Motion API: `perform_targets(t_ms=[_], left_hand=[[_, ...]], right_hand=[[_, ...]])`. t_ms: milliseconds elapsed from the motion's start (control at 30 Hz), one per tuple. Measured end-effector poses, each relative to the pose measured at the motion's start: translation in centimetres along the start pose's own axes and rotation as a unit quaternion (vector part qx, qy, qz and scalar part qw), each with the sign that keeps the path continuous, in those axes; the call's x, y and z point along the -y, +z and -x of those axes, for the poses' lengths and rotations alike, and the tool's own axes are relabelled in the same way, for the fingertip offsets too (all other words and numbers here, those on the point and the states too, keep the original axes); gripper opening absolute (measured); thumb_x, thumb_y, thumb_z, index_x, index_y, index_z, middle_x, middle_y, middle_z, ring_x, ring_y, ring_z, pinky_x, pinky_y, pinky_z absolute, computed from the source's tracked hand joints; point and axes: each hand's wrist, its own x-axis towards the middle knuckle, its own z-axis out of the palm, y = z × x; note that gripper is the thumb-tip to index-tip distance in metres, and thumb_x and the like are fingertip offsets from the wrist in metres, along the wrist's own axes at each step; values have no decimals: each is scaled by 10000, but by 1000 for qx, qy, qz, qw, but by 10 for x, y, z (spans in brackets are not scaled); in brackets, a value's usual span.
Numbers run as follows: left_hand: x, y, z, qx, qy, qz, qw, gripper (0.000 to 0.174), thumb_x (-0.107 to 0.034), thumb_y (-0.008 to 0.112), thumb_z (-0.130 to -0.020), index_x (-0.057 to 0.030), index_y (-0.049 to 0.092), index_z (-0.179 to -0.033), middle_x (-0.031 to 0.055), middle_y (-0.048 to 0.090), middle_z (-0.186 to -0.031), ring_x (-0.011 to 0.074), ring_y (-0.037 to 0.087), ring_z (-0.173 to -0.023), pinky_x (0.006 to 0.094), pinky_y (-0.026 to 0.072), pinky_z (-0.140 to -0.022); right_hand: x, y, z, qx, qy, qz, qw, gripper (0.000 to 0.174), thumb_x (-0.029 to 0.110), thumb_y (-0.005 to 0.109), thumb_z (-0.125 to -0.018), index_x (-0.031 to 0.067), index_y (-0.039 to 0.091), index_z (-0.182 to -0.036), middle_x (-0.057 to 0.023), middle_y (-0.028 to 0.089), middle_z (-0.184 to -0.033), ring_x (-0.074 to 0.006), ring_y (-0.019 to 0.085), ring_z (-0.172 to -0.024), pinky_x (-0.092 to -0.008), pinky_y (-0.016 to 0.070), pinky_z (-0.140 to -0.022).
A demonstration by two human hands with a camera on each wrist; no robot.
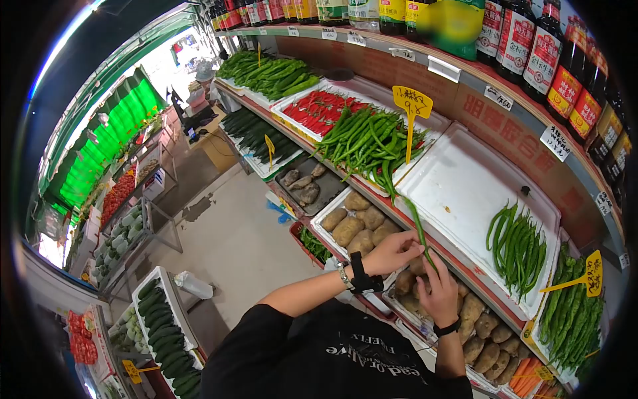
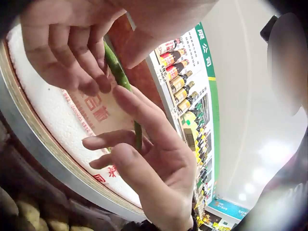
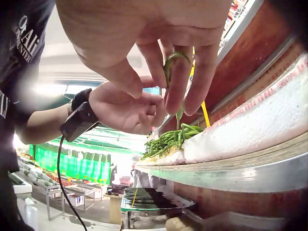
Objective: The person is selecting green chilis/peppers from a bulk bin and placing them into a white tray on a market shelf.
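Note:
A single long green chili pepper [image 1: 418,225] is between my two hands, above the front edge of the shelf. My left hand [image 1: 393,253] pinches it along its length, thumb on one side and bent fingers on the other. Just below, my right hand [image 1: 438,294] holds the other end; in the left wrist view that end of the chili [image 2: 115,65] runs behind the index finger toward the palm. Seen from the right wrist, the curved tip of the chili [image 3: 169,65] lies across the right fingers.
A white foam tray [image 1: 458,179] holds a small pile of green chilies [image 1: 518,249] at its right. Left of it lie heaped green chilies [image 1: 372,139] with a yellow price sign [image 1: 412,103], then red chilies [image 1: 319,112]. Potatoes [image 1: 349,229] sit lower down; sauce bottles [image 1: 515,40] line the upper shelf.

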Motion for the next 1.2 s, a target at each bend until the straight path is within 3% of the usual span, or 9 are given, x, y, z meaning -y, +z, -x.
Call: perform_targets(t_ms=[333, 433, 467, 600, 767, 1000, 1033, 1100, 1200], left_hand=[[-6, -21, -1, -69, -71, -87, 991, 192, -83, 606, -1075, 3, 630, -1246, 43, 712, -1082, 107, 692, -994, 271, 574, -901], [-27, -56, 0, -94, -23, -114, 989, 443, 71, 507, -939, -20, 627, -1355, 53, 733, -1105, 121, 695, -974, 262, 552, -844], [-39, -72, 1, -95, -24, -156, 983, 262, -54, 566, -1034, -11, 646, -1279, 65, 754, -1028, 117, 708, -933, 258, 552, -786], [-86, -132, 5, -210, -29, -186, 959, 269, -144, 584, -1090, -19, 691, -1302, 20, 746, -1040, 97, 671, -925, 248, 523, -811], [-112, -197, -18, -291, 20, -307, 906, 273, -111, 607, -1072, 71, 681, -1261, 79, 797, -1023, 107, 705, -845, 267, 563, -779], [-117, -245, -91, -323, 50, -510, 796, 229, -136, 656, -1037, 10, 694, -1209, 105, 814, -928, 166, 774, -773, 303, 584, -683], [-108, -251, -101, -333, 66, -482, 808, 235, -150, 691, -1008, -12, 705, -1198, 127, 800, -894, 224, 779, -785, 354, 584, -681], [-93, -267, -113, -318, 110, -635, 695, 254, -179, 742, -960, -45, 722, -1175, 162, 784, -878, 306, 774, -812, 417, 589, -715], [-83, -258, -125, -282, 60, -682, 672, 239, -203, 765, -924, -70, 758, -1123, 202, 777, -923, 369, 767, -865, 459, 593, -760]], right_hand=[[-2, 2, 10, 54, 15, -37, 998, 451, 27, 733, -864, 92, 701, -1309, -152, 590, -1486, -348, 670, -1158, -420, 583, -923], [-22, -19, 21, 11, 43, -19, 999, 377, 19, 729, -867, 105, 738, -1234, -160, 600, -1474, -380, 648, -1186, -457, 571, -968], [-28, -28, 26, -24, 72, -10, 997, 320, 13, 724, -878, 91, 754, -1187, -158, 627, -1430, -387, 639, -1192, -478, 547, -1000], [-75, -57, 69, -162, 185, 96, 965, 252, -5, 692, -913, 52, 743, -1153, -164, 647, -1372, -384, 604, -1242, -475, 502, -1042], [-98, -96, 107, -216, 281, 166, 920, 158, -14, 644, -959, 0, 711, -1102, -177, 654, -1293, -387, 599, -1215, -477, 479, -1045], [-98, -101, 118, -250, 276, 160, 914, 196, -60, 648, -941, 11, 731, -1104, -167, 665, -1271, -358, 632, -1164, -431, 515, -982], [-96, -101, 119, -252, 281, 163, 911, 207, -65, 644, -943, 15, 736, -1110, -165, 662, -1276, -350, 633, -1168, -423, 513, -986], [-97, -102, 121, -261, 292, 165, 905, 220, -70, 673, -918, 25, 739, -1105, -161, 658, -1311, -339, 634, -1150, -407, 533, -927], [-91, -112, 117, -294, 283, 252, 877, 212, -51, 709, -867, 40, 762, -1050, -125, 689, -1247, -354, 638, -1106, -439, 527, -932]])
